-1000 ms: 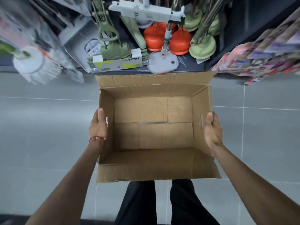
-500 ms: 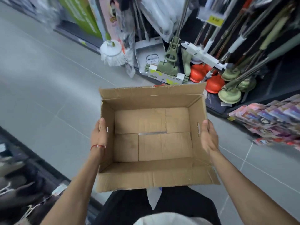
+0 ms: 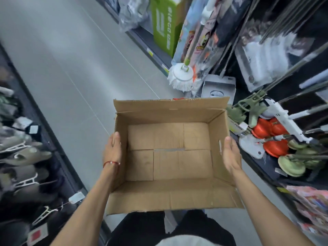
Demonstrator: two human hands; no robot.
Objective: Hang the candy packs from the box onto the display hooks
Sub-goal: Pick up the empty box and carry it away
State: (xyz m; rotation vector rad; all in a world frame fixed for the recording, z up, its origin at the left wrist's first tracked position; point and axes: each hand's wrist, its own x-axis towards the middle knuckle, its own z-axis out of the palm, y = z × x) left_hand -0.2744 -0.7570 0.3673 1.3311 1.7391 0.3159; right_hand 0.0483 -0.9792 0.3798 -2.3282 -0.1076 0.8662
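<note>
Quick count: one cardboard box (image 3: 170, 197), left hand (image 3: 112, 151) plus right hand (image 3: 230, 155) makes two, one white mop head (image 3: 181, 77), three orange plungers (image 3: 276, 148), one green carton (image 3: 165, 23).

Grey tiled floor (image 3: 62, 59) runs down a shop aisle, pretty evenly lit. Dark shelving (image 3: 257, 174) on the right has a white mop head (image 3: 181, 77), orange plungers (image 3: 275, 148) and a green carton (image 3: 165, 29). The left rack (image 3: 58, 157) holds slippers (image 3: 26, 155) on hangers.
</note>
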